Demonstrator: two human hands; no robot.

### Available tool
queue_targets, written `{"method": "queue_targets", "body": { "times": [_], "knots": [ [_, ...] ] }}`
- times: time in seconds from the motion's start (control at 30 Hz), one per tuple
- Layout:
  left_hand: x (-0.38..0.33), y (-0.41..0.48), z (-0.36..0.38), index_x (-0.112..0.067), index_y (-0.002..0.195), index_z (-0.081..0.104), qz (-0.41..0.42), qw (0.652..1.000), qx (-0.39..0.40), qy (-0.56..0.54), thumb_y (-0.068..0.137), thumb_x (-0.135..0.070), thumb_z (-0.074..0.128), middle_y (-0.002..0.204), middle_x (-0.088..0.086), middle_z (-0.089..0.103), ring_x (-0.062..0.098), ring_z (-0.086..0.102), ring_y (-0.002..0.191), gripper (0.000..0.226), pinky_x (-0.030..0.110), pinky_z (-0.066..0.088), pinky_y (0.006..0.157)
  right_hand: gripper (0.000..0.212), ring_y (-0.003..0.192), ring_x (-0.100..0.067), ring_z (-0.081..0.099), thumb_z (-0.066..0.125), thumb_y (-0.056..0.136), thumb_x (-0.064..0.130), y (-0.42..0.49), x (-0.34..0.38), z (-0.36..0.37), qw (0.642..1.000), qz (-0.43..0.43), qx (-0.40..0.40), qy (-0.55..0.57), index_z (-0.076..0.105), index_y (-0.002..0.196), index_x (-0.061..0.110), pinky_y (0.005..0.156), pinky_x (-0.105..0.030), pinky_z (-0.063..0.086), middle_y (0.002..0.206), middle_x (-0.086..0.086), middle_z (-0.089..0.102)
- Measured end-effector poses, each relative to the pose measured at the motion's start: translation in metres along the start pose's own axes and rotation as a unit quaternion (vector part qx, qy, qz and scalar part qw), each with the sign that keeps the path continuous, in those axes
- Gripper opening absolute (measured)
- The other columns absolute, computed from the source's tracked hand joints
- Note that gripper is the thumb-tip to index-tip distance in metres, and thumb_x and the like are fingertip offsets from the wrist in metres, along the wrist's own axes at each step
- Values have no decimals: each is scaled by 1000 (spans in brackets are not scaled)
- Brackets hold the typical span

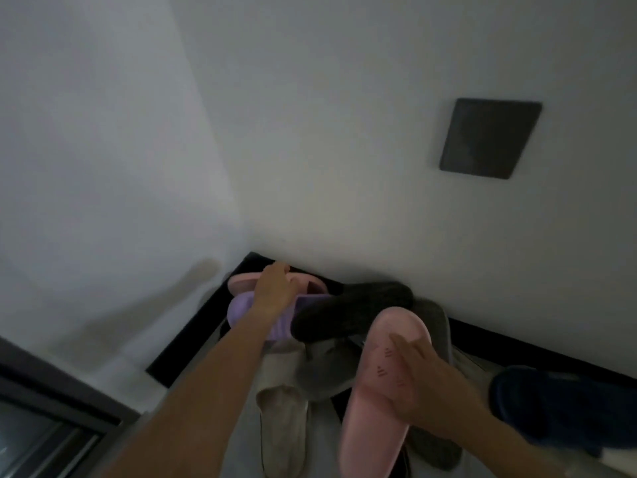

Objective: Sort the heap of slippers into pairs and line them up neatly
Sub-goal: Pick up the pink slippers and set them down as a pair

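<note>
A heap of slippers lies in a room corner. My left hand [274,289] reaches into the corner and grips a pink slipper [241,282] that lies against the wall. Under that hand lies a purple slipper [275,326]. A dark fuzzy slipper [351,310] rests to its right. My right hand [422,384] holds a second pink slipper [382,384] by its strap, thumb on top, above the heap. Grey slippers [324,374] and a beige slipper [282,429] lie beneath. A navy slipper [565,408] sits at the right.
White walls meet at the corner with a black skirting board [186,339] along the floor. A dark square panel [489,138] is set in the right wall. A dark frame [51,405] fills the lower left.
</note>
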State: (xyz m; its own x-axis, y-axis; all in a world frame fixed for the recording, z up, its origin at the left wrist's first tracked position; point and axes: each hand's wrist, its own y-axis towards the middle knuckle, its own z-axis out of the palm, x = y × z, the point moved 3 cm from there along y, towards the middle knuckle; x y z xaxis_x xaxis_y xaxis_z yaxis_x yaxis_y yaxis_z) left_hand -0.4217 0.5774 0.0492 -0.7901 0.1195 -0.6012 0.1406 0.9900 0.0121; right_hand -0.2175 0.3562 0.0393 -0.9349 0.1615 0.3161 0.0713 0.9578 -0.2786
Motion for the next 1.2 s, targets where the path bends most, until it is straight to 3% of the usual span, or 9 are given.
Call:
{"method": "queue_targets", "body": {
  "times": [0.23,0.33,0.43,0.57,0.73,0.83,0.93,1.13,1.2],
  "knots": [
    [45,58,36,6,119,49,-144,985,91,23,86,-24,57,121,25,58,38,56,110,45,35,43,83,103,125,-21,48,61,66,55,24,13,-7,999,4,-39,22,-3,146,40,94,-30,45,154,8,9],
    [67,65,60,-3,132,47,-249,953,120,-123,85,-49,43,133,22,51,37,50,120,66,38,41,100,103,128,-21,45,62,66,53,21,10,-7,998,8,-56,32,-2,145,42,97,-29,44,154,9,10],
    [89,71,80,0,136,43,-255,937,180,-158,96,-40,34,137,23,47,34,45,126,57,41,32,111,104,124,-21,46,64,66,49,19,5,-5,997,16,-62,42,0,147,37,95,-30,44,151,8,17],
    [77,70,59,11,107,55,-137,986,-35,-92,87,-3,52,108,32,60,39,58,99,24,41,43,87,101,118,-17,49,63,63,51,9,-4,0,993,31,-89,65,9,146,32,93,-29,46,146,9,27],
    [-2,33,-9,-3,104,54,-92,883,-229,-399,89,-4,46,96,16,55,24,51,86,17,41,45,77,98,114,-14,51,63,60,55,-11,-16,4,993,33,-86,79,13,142,34,91,-29,47,140,11,30],
    [-35,-18,-33,-22,94,57,-95,823,-175,-533,89,-7,45,97,8,61,24,59,84,20,34,51,70,100,120,-17,49,65,63,62,-25,-17,-3,987,49,-110,106,18,144,27,96,-30,45,142,5,32],
    [-58,-98,-19,-22,107,61,-120,756,-30,-643,89,-12,50,106,14,65,28,65,86,23,41,53,74,104,121,-18,48,66,58,72,-49,-12,-12,974,57,-139,169,25,141,24,99,-32,43,140,3,37],
    [-62,-240,44,-25,130,48,-183,726,33,-662,92,-6,51,121,15,63,32,63,108,42,51,51,90,112,105,-11,49,57,42,85,-119,-25,1,967,109,-112,203,27,134,28,86,-28,45,126,10,39],
    [-56,-270,55,-19,130,45,-195,768,44,-608,93,-8,48,129,18,56,33,58,114,39,48,50,93,105,102,-14,51,63,48,77,-138,-33,18,972,114,-89,188,29,133,26,83,-30,46,126,5,44]
  ]
}}
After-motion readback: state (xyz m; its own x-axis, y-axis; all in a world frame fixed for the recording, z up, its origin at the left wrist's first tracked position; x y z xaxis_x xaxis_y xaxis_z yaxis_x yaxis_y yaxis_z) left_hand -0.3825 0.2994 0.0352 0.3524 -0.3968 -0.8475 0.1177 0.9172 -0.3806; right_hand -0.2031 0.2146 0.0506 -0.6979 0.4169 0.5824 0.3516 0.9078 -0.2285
